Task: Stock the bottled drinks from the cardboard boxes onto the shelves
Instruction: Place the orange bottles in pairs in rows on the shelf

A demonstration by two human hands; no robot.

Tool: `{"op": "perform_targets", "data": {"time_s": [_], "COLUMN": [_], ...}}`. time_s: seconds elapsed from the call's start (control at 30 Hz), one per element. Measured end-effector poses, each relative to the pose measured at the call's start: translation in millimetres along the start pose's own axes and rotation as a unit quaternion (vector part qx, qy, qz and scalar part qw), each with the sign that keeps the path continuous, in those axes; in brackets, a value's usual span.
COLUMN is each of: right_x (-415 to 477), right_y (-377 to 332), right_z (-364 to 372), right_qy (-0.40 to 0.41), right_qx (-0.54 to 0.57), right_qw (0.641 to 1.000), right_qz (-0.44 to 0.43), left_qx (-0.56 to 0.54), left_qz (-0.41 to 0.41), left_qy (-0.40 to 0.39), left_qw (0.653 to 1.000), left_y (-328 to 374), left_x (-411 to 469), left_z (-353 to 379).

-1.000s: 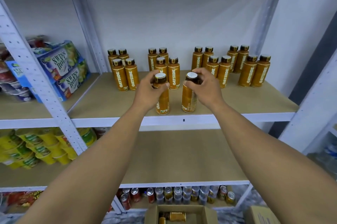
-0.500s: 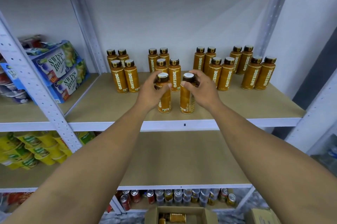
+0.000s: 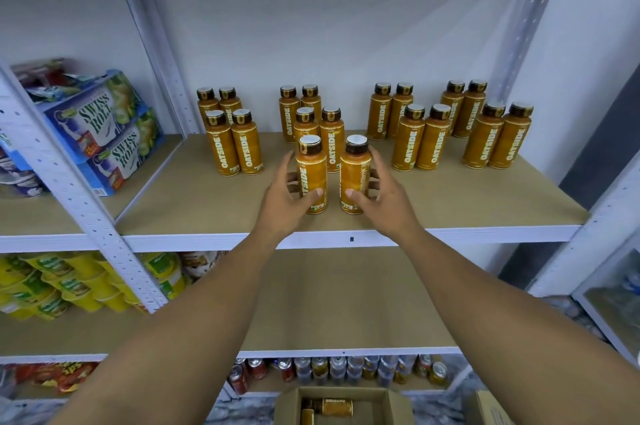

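My left hand (image 3: 287, 197) curls round the left bottle (image 3: 311, 170), my right hand (image 3: 382, 197) round the right bottle (image 3: 355, 175), both upright toward the front of the shelf (image 3: 467, 206); smooth, stiff, probably full and weighty; best held mid-body, below the cap.

Bright even light, perhaps from overhead, soft shadows, fisheye bending at edges, slightly soft focus

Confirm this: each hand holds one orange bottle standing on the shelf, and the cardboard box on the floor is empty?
Not empty. The head view shows bottles lying in the cardboard box. The rest stands: the left hand holds the left bottle, the right hand the right bottle, both upright on the shelf.
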State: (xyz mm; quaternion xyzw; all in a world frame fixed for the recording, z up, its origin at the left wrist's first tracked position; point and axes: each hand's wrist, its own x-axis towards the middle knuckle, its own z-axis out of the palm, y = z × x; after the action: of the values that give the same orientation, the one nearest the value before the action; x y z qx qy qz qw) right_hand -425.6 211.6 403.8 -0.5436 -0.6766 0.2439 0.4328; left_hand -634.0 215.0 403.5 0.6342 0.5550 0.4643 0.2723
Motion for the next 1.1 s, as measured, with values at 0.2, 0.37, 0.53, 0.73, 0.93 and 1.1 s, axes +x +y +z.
{"op": "perform_targets", "data": {"time_s": [0.2,0.37,0.53,0.73,0.93,1.1], "right_x": [15,14,17,17,15,16], "right_y": [4,12,17,20,19,18], "right_z": [6,12,16,19,18,19], "right_qy": [-0.029,-0.013,0.03,0.023,0.01,0.022], "right_qx": [-0.006,0.013,-0.019,-0.048,-0.049,-0.058], "right_qw": [0.999,0.999,0.999,0.998,0.998,0.998], "right_qz": [0.014,0.031,0.033,0.026,0.023,0.033], "left_qx": [0.012,0.018,-0.001,0.014,0.015,0.013], "left_qz": [-0.008,-0.007,-0.016,-0.028,-0.028,-0.034], "left_qy": [0.011,0.013,-0.002,0.02,0.018,0.019], "left_qw": [1.0,1.0,1.0,0.999,0.999,0.999], "left_y": [-2,-9,-12,-13,-13,-12], "left_x": [10,9,10,9,5,4], "left_z": [8,14,14,13,11,11]}}
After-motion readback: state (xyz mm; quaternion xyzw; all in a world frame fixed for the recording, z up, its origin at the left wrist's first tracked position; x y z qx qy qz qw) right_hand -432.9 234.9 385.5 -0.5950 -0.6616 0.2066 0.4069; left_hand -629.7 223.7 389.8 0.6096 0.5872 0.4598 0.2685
